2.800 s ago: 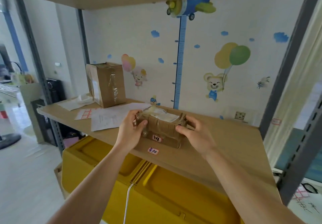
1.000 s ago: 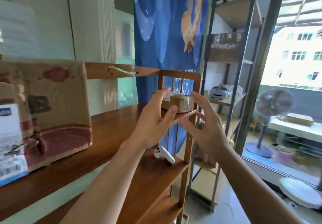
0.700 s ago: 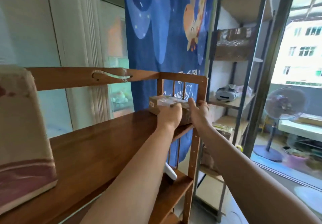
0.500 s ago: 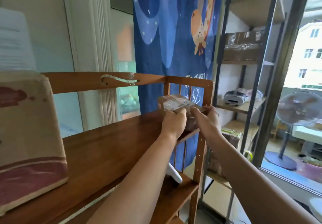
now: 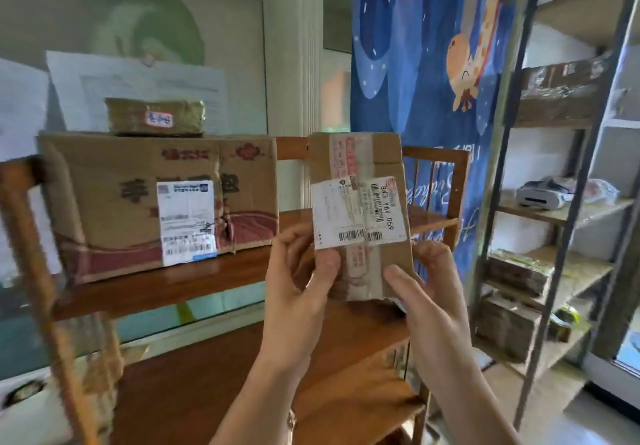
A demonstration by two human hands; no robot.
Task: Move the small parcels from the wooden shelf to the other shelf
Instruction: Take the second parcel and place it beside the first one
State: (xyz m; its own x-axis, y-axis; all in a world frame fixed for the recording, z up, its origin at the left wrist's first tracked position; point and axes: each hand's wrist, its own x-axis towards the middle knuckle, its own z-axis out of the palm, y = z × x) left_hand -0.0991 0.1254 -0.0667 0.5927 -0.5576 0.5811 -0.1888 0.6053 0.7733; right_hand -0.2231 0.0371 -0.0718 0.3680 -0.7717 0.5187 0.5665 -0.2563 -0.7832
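Head view: left hand point(image 5: 298, 282) and right hand point(image 5: 426, 292) fingers closed on the bottom edge of a small parcel point(image 5: 360, 209), held upright in front of the wooden shelf point(image 5: 194, 278). Large box point(image 5: 156, 198) on shelf.

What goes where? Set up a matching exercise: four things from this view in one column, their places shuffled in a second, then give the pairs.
Things:
1. small taped box
2. big carton
3. flat brown packet
4. white device

Places:
A. on the metal rack
B. between left hand and right hand
C. on top of the carton
D. on the wooden shelf

Pairs: 1-B, 2-D, 3-C, 4-A
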